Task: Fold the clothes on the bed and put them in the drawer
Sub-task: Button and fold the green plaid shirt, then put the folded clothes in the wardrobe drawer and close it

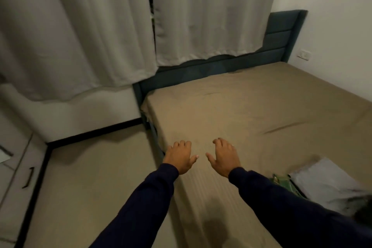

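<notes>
A bed (251, 110) with a tan sheet fills the middle and right of the view. My left hand (179, 156) and my right hand (223, 157) are stretched out side by side over the bed's near left edge, palms down, fingers relaxed, holding nothing. Both arms wear dark blue sleeves. At the lower right lies a pile of clothes: a white garment (326, 183) with a green piece (282, 184) at its left edge and something dark (362, 213) at the frame's edge. A cabinet with drawers (18, 171) and a black handle stands at the far left.
White curtains (100, 26) hang behind the bed and over its dark blue headboard (281, 32). Tan floor (90, 177) lies between the cabinet and the bed. A white wall with a socket (304, 54) borders the bed on the right.
</notes>
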The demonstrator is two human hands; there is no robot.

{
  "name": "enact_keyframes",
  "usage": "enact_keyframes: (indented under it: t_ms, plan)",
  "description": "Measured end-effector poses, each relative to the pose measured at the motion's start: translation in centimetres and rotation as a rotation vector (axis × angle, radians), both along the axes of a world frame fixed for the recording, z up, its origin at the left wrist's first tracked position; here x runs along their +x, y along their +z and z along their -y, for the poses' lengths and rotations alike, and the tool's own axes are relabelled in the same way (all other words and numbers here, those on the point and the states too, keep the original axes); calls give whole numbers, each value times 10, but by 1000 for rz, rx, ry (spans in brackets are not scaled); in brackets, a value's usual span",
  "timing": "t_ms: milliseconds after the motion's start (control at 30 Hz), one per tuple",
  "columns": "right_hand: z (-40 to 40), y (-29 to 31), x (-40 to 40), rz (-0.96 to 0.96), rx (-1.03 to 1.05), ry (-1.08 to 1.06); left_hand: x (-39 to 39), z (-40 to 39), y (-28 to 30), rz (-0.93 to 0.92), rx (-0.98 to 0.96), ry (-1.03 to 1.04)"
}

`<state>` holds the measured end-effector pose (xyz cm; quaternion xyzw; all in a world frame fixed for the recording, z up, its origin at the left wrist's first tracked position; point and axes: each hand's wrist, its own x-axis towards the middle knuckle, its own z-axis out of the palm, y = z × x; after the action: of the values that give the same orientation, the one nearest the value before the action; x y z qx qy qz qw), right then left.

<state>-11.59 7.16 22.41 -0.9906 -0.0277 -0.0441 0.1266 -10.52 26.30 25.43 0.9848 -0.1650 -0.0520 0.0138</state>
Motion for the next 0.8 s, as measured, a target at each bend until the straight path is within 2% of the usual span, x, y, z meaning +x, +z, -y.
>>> enact_keyframes:
  t_ms: [167,333,567,800]
  plan:
    - [-110,52,23,49,20,341,-32,-101,35,21,27,253]
    - [-222,81,23,56,51,533,-77,-192,46,37,26,485]
    - [-374,82,10,-36,40,862,-131,-320,49,34,17,786]
    - [-553,63,-2,-151,-42,1242,-178,-455,37,-54,8,1083]
